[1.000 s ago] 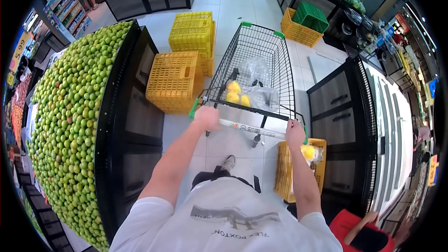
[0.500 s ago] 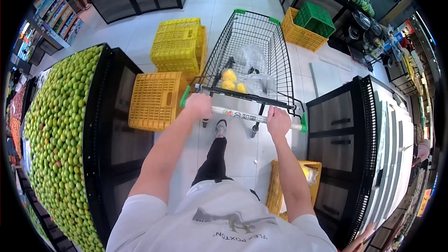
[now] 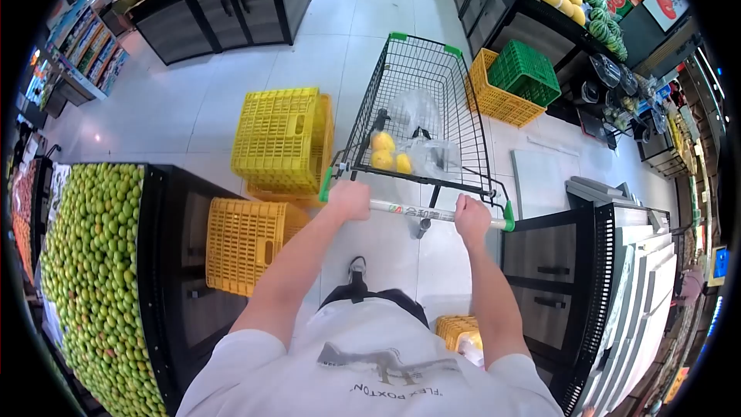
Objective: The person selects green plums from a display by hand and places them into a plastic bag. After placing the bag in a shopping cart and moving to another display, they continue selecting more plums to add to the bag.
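Observation:
Both of my hands grip the push bar of a shopping cart (image 3: 432, 69). My left hand (image 3: 350, 200) is wrapped round the bar near its green left end. Closer to the right end, my right hand (image 3: 472, 218) is closed on the same handle (image 3: 413, 210), which is whitish with printed lettering. Inside the wire basket, several yellow round fruits (image 3: 382, 159) lie at the near left. Beside them is a clear plastic bag (image 3: 432, 156); what it holds, if anything, I cannot make out.
Yellow crates (image 3: 274, 139) and an orange crate (image 3: 245, 245) stand on the left, by a bin of green fruit (image 3: 96, 286). On the right are a green crate (image 3: 525, 73) in an orange one, a grey board (image 3: 538, 181) and a black cabinet (image 3: 544, 262). Tiled floor runs ahead.
The cart and I have moved forward along the aisle. The side crates and fruit bin have slid back toward me in view. Both hands have kept their hold on the handle.

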Action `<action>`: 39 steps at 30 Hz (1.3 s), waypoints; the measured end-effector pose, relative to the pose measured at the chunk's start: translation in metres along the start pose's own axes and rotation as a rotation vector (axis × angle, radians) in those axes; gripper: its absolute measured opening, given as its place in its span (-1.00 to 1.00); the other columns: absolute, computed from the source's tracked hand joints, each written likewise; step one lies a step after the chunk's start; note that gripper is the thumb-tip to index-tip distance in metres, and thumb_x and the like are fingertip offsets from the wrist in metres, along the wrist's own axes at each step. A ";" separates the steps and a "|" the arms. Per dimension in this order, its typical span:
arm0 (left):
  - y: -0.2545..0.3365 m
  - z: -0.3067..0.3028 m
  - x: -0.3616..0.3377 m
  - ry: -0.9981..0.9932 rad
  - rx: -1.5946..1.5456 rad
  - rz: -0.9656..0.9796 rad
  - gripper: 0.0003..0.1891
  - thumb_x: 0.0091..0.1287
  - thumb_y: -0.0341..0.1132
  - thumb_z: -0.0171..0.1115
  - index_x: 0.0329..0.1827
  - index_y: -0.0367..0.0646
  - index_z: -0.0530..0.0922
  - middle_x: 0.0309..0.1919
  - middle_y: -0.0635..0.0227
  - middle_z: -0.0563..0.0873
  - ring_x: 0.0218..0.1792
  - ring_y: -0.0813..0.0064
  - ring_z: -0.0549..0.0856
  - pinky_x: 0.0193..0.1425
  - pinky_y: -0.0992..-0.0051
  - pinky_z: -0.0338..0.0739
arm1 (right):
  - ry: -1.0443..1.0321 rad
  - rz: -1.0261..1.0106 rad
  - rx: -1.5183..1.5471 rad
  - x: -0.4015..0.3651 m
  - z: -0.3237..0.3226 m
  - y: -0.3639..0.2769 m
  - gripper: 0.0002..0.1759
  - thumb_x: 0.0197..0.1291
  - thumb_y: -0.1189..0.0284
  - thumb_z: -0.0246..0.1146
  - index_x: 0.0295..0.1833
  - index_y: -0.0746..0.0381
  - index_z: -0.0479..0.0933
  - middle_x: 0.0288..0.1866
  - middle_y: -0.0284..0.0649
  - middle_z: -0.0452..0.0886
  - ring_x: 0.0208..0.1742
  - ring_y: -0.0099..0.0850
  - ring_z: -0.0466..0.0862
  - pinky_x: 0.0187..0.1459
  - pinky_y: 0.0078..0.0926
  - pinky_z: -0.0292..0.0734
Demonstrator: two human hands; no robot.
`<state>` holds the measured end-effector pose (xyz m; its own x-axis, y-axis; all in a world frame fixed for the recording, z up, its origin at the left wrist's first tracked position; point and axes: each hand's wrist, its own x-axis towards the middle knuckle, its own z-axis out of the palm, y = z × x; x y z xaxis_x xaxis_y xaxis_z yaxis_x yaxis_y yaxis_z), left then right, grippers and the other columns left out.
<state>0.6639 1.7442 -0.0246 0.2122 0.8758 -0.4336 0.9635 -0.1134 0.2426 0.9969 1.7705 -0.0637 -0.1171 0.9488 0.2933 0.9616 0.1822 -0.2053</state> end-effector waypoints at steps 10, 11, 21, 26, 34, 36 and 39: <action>-0.003 -0.071 0.119 -0.002 -0.047 -0.035 -0.72 0.06 -0.23 0.31 -0.23 -0.16 0.80 -0.26 0.05 0.84 -0.10 0.10 0.84 0.07 0.21 0.71 | 0.002 -0.043 0.005 0.168 0.047 0.035 -0.56 0.46 0.18 0.12 -0.44 0.17 0.64 -0.51 -0.06 0.66 -0.41 -0.05 0.69 -0.30 -0.03 0.59; -0.005 -0.076 0.132 0.007 -0.056 -0.041 -0.72 0.06 -0.23 0.31 -0.23 -0.16 0.80 -0.26 0.05 0.84 -0.11 0.09 0.84 0.06 0.21 0.71 | -0.005 -0.065 0.021 0.186 0.052 0.037 -0.57 0.46 0.19 0.13 -0.44 0.18 0.63 -0.52 -0.05 0.64 -0.42 -0.04 0.68 -0.31 -0.01 0.57; -0.036 -0.132 0.256 0.055 -0.084 -0.186 -0.73 0.05 -0.22 0.36 -0.18 -0.07 0.77 -0.29 0.15 0.82 -0.17 0.11 0.82 -0.02 0.16 0.72 | -0.037 -0.227 0.096 0.367 0.116 0.048 -0.57 0.39 0.21 0.16 -0.52 0.19 0.61 -0.53 -0.06 0.66 -0.43 -0.06 0.68 -0.29 -0.03 0.59; -0.051 -0.162 0.306 0.058 -0.113 -0.281 -0.74 0.10 -0.23 0.34 -0.16 -0.06 0.79 -0.26 0.12 0.84 -0.16 0.10 0.83 0.00 0.16 0.72 | -0.066 -0.308 0.121 0.451 0.140 0.037 -0.57 0.44 0.21 0.15 -0.49 0.17 0.60 -0.54 -0.09 0.64 -0.43 -0.07 0.67 -0.31 -0.01 0.57; -0.085 -0.179 0.357 0.115 -0.186 -0.379 -0.75 0.11 -0.21 0.34 -0.18 -0.07 0.75 -0.35 0.14 0.81 -0.22 0.06 0.82 -0.06 0.12 0.71 | -0.102 -0.420 0.168 0.550 0.174 0.013 -0.59 0.43 0.22 0.14 -0.46 0.19 0.61 -0.53 -0.06 0.62 -0.41 -0.04 0.66 -0.30 -0.01 0.55; -0.086 -0.186 0.364 0.100 -0.193 -0.364 -0.77 0.14 -0.22 0.33 -0.18 -0.10 0.72 -0.35 0.15 0.80 -0.22 0.07 0.82 -0.06 0.10 0.71 | -0.097 -0.461 0.182 0.568 0.182 0.008 -0.59 0.40 0.23 0.16 -0.49 0.19 0.60 -0.54 -0.07 0.62 -0.41 -0.05 0.66 -0.31 -0.01 0.55; -0.091 -0.203 0.376 0.071 -0.247 -0.355 -0.74 0.15 -0.22 0.33 -0.14 -0.11 0.71 -0.32 0.11 0.80 -0.21 0.03 0.81 -0.05 0.09 0.70 | -0.092 -0.514 0.215 0.603 0.190 -0.001 -0.61 0.36 0.25 0.19 -0.53 0.19 0.59 -0.55 -0.07 0.63 -0.42 -0.05 0.65 -0.32 0.00 0.53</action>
<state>0.6230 2.1790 -0.0339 -0.1451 0.8712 -0.4691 0.9049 0.3086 0.2931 0.8778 2.3916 -0.0640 -0.5876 0.7408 0.3254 0.7040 0.6663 -0.2458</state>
